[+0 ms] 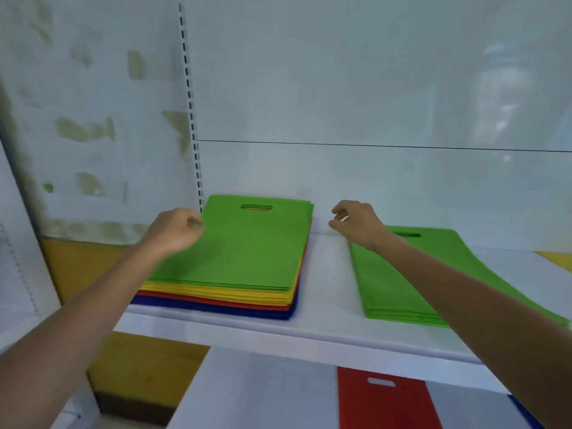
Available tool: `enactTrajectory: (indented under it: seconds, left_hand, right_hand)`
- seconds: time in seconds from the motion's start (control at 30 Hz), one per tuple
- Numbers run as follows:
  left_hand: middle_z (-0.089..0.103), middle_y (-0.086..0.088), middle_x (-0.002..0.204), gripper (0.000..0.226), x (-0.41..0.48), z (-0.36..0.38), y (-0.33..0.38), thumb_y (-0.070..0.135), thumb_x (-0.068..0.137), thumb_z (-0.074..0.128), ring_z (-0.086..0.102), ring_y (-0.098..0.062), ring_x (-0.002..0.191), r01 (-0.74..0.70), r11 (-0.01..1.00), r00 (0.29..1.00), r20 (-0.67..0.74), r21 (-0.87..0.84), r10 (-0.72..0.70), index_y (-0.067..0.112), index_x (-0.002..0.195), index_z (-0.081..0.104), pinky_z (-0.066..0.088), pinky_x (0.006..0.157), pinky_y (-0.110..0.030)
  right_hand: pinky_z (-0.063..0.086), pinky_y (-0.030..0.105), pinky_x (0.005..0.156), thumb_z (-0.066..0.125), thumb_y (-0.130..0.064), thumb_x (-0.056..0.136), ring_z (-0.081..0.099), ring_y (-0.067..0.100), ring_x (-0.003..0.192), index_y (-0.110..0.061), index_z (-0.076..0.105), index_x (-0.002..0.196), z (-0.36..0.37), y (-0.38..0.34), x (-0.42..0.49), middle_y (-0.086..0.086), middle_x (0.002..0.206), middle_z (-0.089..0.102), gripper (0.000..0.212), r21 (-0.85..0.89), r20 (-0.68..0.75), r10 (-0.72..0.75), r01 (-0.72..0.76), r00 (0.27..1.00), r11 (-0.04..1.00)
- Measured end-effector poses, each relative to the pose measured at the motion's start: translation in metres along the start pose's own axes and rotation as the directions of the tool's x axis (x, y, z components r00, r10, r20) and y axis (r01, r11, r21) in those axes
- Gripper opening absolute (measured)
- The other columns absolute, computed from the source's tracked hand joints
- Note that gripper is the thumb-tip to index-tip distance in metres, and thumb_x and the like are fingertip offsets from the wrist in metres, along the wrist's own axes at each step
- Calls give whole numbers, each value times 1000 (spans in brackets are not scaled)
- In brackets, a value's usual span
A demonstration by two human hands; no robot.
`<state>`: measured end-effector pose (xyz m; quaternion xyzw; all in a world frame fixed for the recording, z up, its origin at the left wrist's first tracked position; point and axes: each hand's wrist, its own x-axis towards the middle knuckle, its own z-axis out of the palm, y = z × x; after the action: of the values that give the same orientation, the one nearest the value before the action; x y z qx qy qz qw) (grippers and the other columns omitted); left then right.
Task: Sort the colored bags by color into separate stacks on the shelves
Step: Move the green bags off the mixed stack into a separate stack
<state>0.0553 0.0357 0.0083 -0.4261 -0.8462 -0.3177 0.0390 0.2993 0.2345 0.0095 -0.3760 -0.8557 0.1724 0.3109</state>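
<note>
A mixed stack lies on the left of the white shelf, with green bags on top, then yellow, red and blue layers. To its right lies a separate all-green stack. My left hand has its fingers curled right at the left edge of the top green bag; whether they pinch it is unclear. My right hand hovers over the bare shelf between the two stacks, fingers loosely curled and holding nothing. My right forearm hides part of the all-green stack.
On the lower shelf lie a red bag and the corner of a blue one. A yellow corner shows at the far right of the upper shelf. A slotted upright and the white back panel stand behind.
</note>
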Motion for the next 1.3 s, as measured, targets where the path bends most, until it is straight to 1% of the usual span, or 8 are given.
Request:
enactTrajectory:
  seconds: [0.13, 0.3, 0.43, 0.53, 0.8, 0.97, 1.1, 1.3]
  left_hand:
    - [54, -6, 82, 16, 1, -14, -44, 34, 88, 57, 50, -20, 77, 102, 990, 995, -3, 99, -102, 21, 81, 56, 36, 63, -28]
    - [69, -9, 101, 27, 7, -14, -66, 29, 78, 73, 60, -23, 98, 107, 994, 988, 112, -24, -104, 8, 94, 72, 42, 83, -25]
    - [68, -11, 101, 26, 10, -12, -66, 18, 75, 76, 60, -21, 92, 58, 995, 998, 31, -78, -56, 5, 96, 67, 41, 80, -23]
    - [69, -11, 92, 11, 10, -7, -67, 12, 78, 73, 56, -17, 79, 5, 996, 1000, -18, -84, -6, 8, 86, 67, 39, 72, -22]
    - [66, -4, 94, 7, 5, -3, -53, 15, 89, 58, 60, -28, 94, -111, 992, 986, -117, 56, 117, 17, 83, 55, 44, 72, -32]
    - [69, -9, 105, 19, 3, 0, -12, 9, 91, 54, 62, -28, 98, -299, 954, 942, -174, -37, 288, 13, 107, 62, 47, 88, -37]
    - [69, -5, 108, 20, -1, 10, 38, 11, 89, 55, 63, -22, 97, -398, 915, 911, -140, -63, 387, 15, 99, 72, 46, 92, -31]
    - [58, -9, 128, 35, -16, 48, 131, 20, 88, 57, 53, -24, 118, -437, 898, 900, -14, -60, 437, 10, 121, 61, 37, 97, -27]
  right_hand:
    - [50, 36, 81, 59, -23, 87, 59, 30, 92, 0, 61, 97, 43, -33, -3, 17, 101, 64, 25, -53, 8, 88, -87, 996, 995]
    - [48, 38, 73, 65, -25, 85, 52, 25, 75, -5, 54, 74, 72, -46, -15, 10, 68, 54, 25, -37, 9, 188, -187, 982, 982]
    - [47, 48, 89, 71, -20, 81, 59, 36, 86, 19, 54, 111, 72, -51, -19, 30, 96, 63, 52, 97, -33, 302, -298, 953, 950]
    - [45, 49, 94, 72, -14, 80, 60, 39, 102, 19, 56, 110, 72, -54, -21, 31, 118, 57, 48, 139, -51, 336, -327, 940, 935]
    - [52, 40, 81, 59, -6, 85, 53, 22, 80, -8, 57, 90, 70, -49, -21, 6, 84, 56, 5, 69, -193, 267, -258, 944, 964]
    - [53, 40, 74, 57, -5, 88, 55, 23, 73, -6, 50, 115, 27, -36, -22, 14, 80, 61, 27, 84, -339, 162, -141, 927, 986]
    - [48, 36, 84, 52, -7, 91, 55, 23, 87, -5, 58, 115, -24, -7, -24, 15, 108, 63, 25, 14, -421, 96, -100, 902, 995]
    - [28, 34, 105, 47, -13, 94, 39, 30, 128, -2, 38, 138, -95, 54, -44, 17, 139, 43, 46, -169, -296, 116, -172, 948, 970]
